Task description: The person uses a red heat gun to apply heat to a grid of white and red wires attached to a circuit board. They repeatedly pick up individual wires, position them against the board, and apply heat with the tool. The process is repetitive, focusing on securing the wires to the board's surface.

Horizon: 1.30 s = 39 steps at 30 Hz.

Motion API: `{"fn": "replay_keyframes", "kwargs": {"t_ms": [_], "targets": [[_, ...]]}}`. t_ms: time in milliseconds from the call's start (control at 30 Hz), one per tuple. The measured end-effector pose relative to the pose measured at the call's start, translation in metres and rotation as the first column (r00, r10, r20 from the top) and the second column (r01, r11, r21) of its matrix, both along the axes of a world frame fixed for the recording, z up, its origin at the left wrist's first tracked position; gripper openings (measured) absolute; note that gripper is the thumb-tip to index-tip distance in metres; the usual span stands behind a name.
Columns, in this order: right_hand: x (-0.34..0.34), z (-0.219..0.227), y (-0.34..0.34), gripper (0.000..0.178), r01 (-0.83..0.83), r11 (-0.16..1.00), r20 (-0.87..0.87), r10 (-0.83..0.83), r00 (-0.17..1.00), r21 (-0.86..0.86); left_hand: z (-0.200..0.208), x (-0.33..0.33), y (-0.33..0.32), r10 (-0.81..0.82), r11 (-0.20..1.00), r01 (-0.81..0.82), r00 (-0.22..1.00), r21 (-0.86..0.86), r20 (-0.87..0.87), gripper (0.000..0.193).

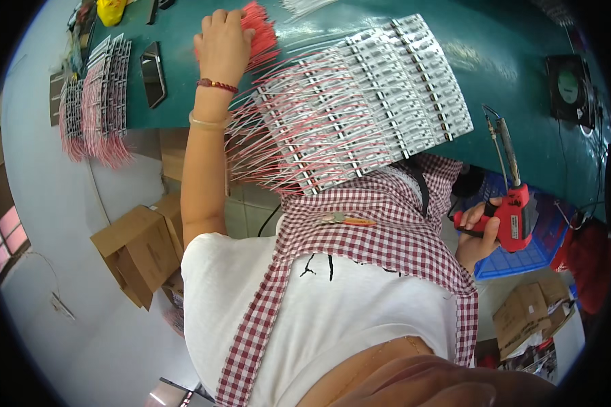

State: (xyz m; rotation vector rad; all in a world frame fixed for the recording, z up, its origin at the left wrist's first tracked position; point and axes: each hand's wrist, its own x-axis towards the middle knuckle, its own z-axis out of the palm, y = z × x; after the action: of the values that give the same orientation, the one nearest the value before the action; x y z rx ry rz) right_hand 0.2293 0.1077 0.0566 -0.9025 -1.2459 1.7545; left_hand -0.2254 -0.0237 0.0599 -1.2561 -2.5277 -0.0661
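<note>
My left hand (223, 42) reaches to the far side of the table, its fingers curled down into a pile of short red wires (259, 37); the fingertips are partly hidden. My right hand (480, 230) grips a red soldering gun (516, 220) by its handle at the right, its tip raised and pointing away from me. Between the hands lies a slanted panel of silvery boards in rows (387, 88). Red and white wires (278, 146) run from its left rows and hang over the table's near edge.
Wired strips (105, 95) overhang the table (502, 41) at the left, beside a phone (153, 74). A round-faced black device (569, 88) stands at the right. Below are cardboard boxes (139, 247) and a blue plastic basket (516, 261).
</note>
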Motion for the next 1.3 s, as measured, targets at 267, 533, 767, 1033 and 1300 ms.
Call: {"fn": "replay_keyframes", "kwargs": {"t_ms": [267, 533, 767, 1033, 1300], "targets": [[-0.019, 0.010, 0.001, 0.041, -0.012, 1.000, -0.029, 0.011, 1.000, -0.021, -0.015, -0.006, -0.004, -0.120, 0.984, 0.137, 0.982, 0.113, -0.143, 0.007], [-0.026, 0.015, 0.006, 0.037, -0.025, 1.000, -0.050, 0.025, 0.998, -0.004, -0.016, -0.026, -0.009, -0.137, 0.954, 0.156, 0.986, 0.255, -0.092, 0.009], [-0.029, 0.020, 0.009, 0.035, -0.034, 0.999, -0.063, 0.034, 0.997, 0.003, 0.036, -0.003, -0.007, -0.471, 0.550, -0.232, 0.708, 0.803, 0.527, 0.022], [-0.034, 0.025, 0.017, 0.035, -0.076, 0.997, -0.094, 0.077, 0.993, 0.017, 0.000, 0.046, 0.051, -0.785, 0.179, -0.483, 0.455, 0.857, 0.421, 0.029], [-0.038, 0.030, 0.017, 0.036, -0.056, 0.998, -0.089, 0.058, 0.994, 0.023, 0.009, 0.055, 0.049, -0.673, 0.392, -0.415, 0.479, 0.821, 0.564, 0.024]]}}
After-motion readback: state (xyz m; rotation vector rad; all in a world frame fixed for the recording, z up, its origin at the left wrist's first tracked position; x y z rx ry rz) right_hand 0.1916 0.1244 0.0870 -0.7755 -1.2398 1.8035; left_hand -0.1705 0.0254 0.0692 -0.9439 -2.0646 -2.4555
